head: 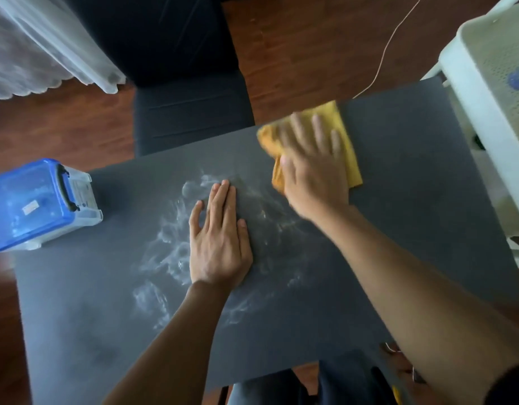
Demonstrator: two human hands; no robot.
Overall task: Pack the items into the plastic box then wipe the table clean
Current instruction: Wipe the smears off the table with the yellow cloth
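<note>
Pressing flat on a yellow cloth point(347, 135), the right hand point(313, 176) sits at the far right part of the dark surface point(413, 182), fingers spread wide over the fabric and blurred, which suggests a stroke under way. The relation that matters for the coming pass: the white powdery smears point(170, 252) lie to the near left of the cloth, running in a band from the middle of the surface toward its near edge. So the wipe, as I judge it, has to travel leftward and nearward from where the cloth is.

The left hand point(220, 238) lies open, palm down with straight fingers close together, right in the middle of those smears, holding nothing. It is the nearer hand to the residue, yet the cloth is under the other one; it will likely have to lift clear for the cloth to cover that patch.

The plastic box point(39, 206), its blue lid on, stands at the far left corner, well apart from both hands, so packing looks finished.
</note>
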